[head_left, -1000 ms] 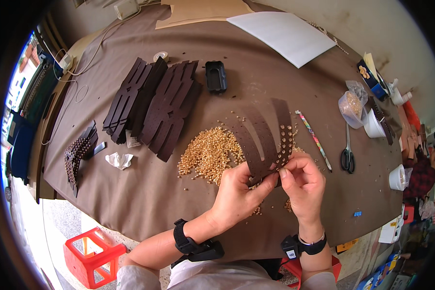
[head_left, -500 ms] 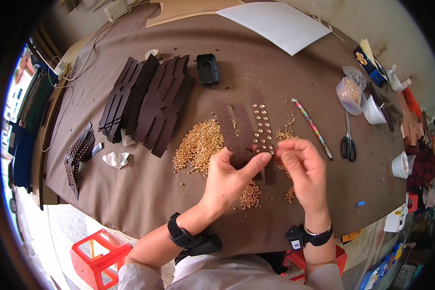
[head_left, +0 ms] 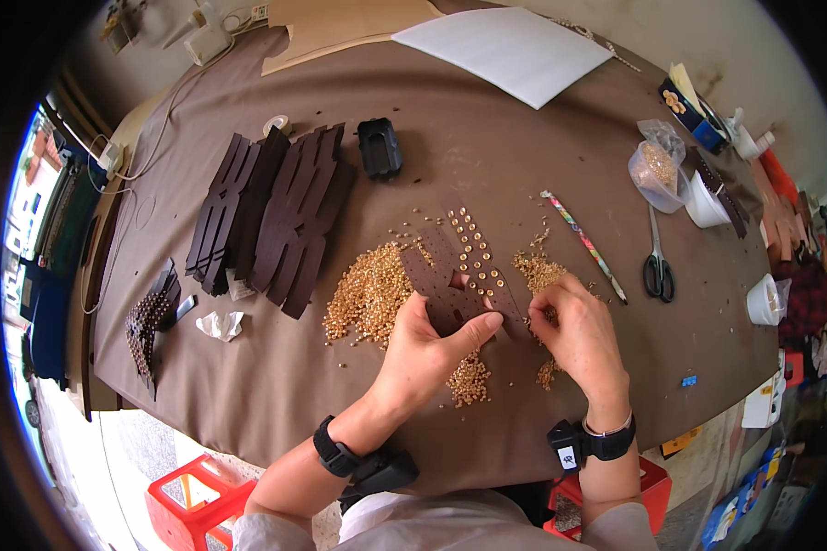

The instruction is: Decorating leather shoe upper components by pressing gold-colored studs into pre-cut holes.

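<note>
My left hand [head_left: 418,354] grips a dark brown perforated strap piece [head_left: 441,294], thumb on top. Two rows of round gold studs run along its right strip; its left part shows bare holes. Just right of the piece is my right hand [head_left: 579,340], fingers curled into a pinch over scattered gold bits; whatever is between the fingertips is hidden. Left of the piece lies a large heap of small gold studs [head_left: 363,294]. A smaller gold heap [head_left: 470,381] sits below it, and another gold pile [head_left: 538,266] lies above my right hand.
Slotted brown strap pieces [head_left: 299,220] lie at the left, near a curved studded piece [head_left: 147,331] and crumpled paper [head_left: 220,325]. Beyond is a black tray [head_left: 379,151]. To the right are a patterned pencil [head_left: 583,246], scissors [head_left: 657,266] and a bagged tub [head_left: 654,174].
My right hand has drawn away from the strap piece and slightly downward, its fingers curling in. My left hand has shifted down a little, and the piece has tilted. The whole view has shifted slightly.
</note>
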Demonstrator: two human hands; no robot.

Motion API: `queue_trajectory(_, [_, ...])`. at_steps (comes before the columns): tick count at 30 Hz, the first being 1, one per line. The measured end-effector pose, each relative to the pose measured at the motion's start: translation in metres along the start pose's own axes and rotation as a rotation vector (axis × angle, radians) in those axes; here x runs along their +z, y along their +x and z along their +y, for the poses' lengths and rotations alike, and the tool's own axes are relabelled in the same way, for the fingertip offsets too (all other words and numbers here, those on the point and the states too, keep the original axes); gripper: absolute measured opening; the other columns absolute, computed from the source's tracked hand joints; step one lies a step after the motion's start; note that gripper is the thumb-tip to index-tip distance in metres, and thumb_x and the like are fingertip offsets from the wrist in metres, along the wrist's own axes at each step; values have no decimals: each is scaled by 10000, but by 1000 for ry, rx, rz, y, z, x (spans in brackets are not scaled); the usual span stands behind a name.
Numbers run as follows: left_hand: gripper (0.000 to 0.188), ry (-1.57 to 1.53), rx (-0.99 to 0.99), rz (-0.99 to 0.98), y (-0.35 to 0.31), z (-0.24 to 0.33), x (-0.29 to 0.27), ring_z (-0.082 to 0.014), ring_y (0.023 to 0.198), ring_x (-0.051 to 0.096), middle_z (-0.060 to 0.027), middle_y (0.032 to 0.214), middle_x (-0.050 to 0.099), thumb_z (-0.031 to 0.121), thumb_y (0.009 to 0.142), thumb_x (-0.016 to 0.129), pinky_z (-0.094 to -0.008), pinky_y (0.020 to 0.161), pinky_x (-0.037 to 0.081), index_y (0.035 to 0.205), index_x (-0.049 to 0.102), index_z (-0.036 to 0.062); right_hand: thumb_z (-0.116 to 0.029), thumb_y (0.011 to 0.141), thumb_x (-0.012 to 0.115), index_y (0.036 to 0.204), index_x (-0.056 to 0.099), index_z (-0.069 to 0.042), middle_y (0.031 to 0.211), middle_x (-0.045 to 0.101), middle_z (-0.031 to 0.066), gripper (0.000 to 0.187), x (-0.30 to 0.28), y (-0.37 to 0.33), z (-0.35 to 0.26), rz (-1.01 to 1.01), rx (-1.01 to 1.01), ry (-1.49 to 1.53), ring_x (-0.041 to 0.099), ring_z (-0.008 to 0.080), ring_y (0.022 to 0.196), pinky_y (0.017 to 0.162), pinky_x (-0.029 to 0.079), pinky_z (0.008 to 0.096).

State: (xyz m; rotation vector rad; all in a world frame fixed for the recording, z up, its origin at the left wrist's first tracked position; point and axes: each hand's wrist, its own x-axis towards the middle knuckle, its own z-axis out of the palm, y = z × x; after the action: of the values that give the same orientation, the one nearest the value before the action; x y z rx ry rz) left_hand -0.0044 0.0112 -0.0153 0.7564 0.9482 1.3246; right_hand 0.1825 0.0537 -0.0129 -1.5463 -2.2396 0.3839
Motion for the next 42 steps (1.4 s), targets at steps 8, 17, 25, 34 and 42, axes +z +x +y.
queue_trajectory(8, [395, -22, -55, 29, 4, 0, -3, -57, 812, 572, 0, 920, 607, 43, 824, 693, -206, 692, 477, 1137, 451, 38, -65, 781, 652, 798, 620, -31, 821, 591, 97, 50, -6, -2, 0, -116, -57, 56, 607, 310, 726, 639, 481, 402])
queue_trajectory(17, [142, -5, -105, -28, 2, 2, -3, -33, 800, 559, 44, 861, 609, 79, 831, 697, -203, 716, 464, 935, 615, 27, 16, 827, 599, 878, 627, -4, 828, 643, 110, 61, -2, 5, -12, 95, 12, 333, 648, 239, 700, 625, 507, 310])
queue_trajectory(25, [164, -53, -104, -80, 0, 8, -4, -59, 848, 588, -8, 971, 652, 77, 869, 647, -224, 751, 485, 1020, 621, 18, -6, 869, 615, 972, 636, 30, 895, 664, 76, 112, -11, 0, -26, 44, 99, 978, 641, 114, 772, 681, 522, 224])
queue_trajectory(34, [140, -47, -80, -85, 1, 2, -4, -34, 787, 557, 19, 898, 639, 68, 868, 645, -203, 683, 460, 998, 624, 20, 19, 863, 612, 930, 609, 9, 908, 600, 35, 67, 3, 0, -28, 133, -62, 974, 591, 93, 753, 682, 489, 208])
queue_trajectory(42, [142, -2, -32, -72, -1, 0, -2, -40, 765, 568, 8, 881, 648, 68, 870, 640, -212, 664, 473, 995, 628, 3, 55, 809, 657, 886, 633, 7, 914, 560, 34, 94, 4, 0, -33, 213, -125, 738, 563, 86, 741, 628, 475, 213])
